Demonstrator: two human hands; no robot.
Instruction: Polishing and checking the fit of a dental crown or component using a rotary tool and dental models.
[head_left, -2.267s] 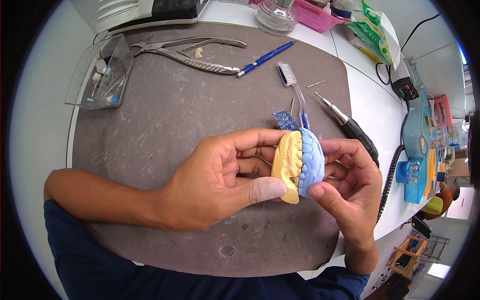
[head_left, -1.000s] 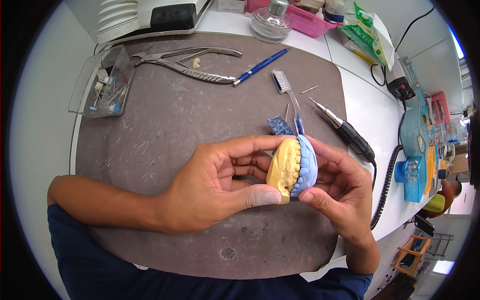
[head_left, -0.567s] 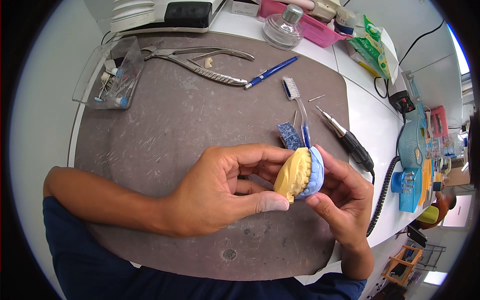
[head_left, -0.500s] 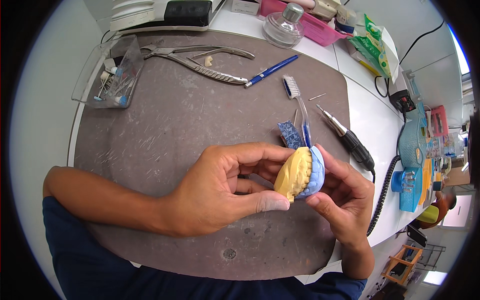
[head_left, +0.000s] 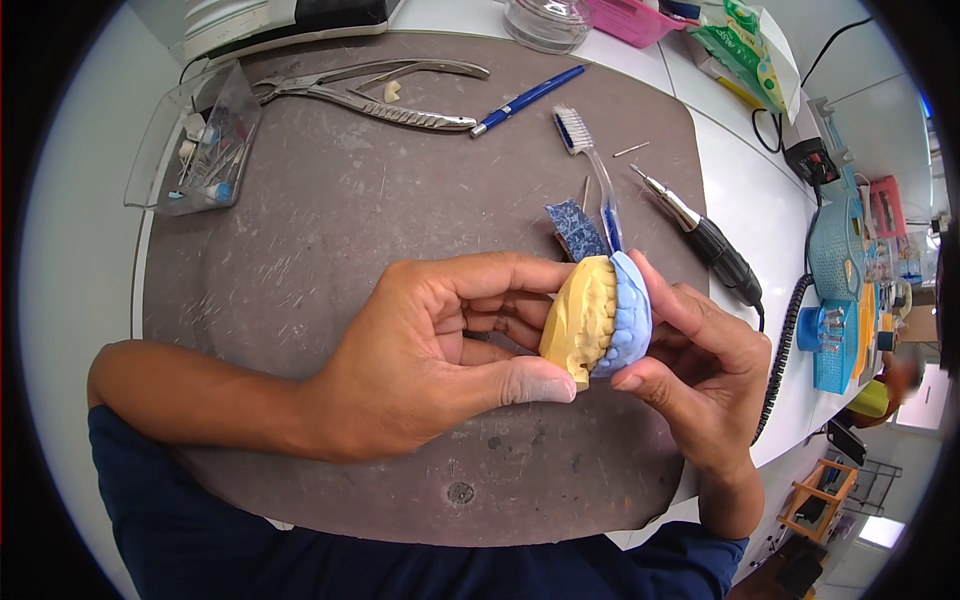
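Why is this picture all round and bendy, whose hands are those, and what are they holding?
There's no robot here, just a person's own two hands. A camera worn on the person's head looks down, and its very wide lens bends straight edges. The left hand holds a yellow tooth model; the right hand holds a blue tooth model, with their teeth meeting. On the brownish mat beyond lie silver pliers, a blue pen-shaped tool, a toothbrush and a black-gripped handpiece.

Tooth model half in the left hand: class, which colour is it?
The tooth model half is yellow, seen best in the head view.
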